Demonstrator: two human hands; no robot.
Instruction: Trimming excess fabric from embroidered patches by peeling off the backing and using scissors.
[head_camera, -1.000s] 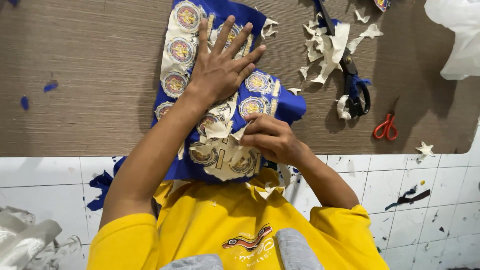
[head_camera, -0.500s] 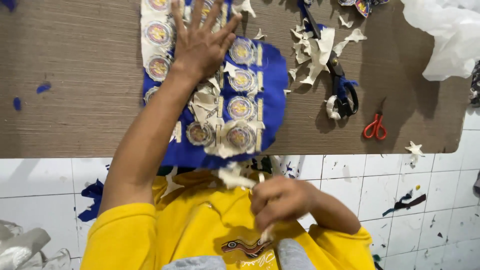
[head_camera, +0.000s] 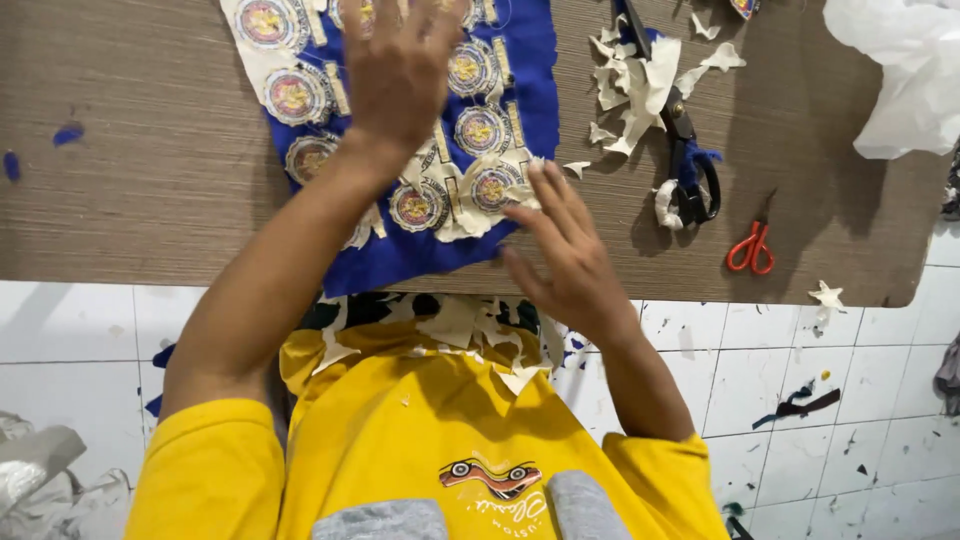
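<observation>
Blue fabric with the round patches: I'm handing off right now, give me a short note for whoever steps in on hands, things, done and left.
Left hand: flat, fingers spread, pressing on the blue fabric; holds nothing.
Right hand: open, fingertips at the fabric's near right edge; holds nothing.
Things: the fabric lies on the brown table, its near edge hanging over. Black scissors and small red scissors lie to the right, by a pile of paper scraps.
Done: torn backing paper lies on the lap and table.
Left: pale paper backing remains around the round patches.
</observation>
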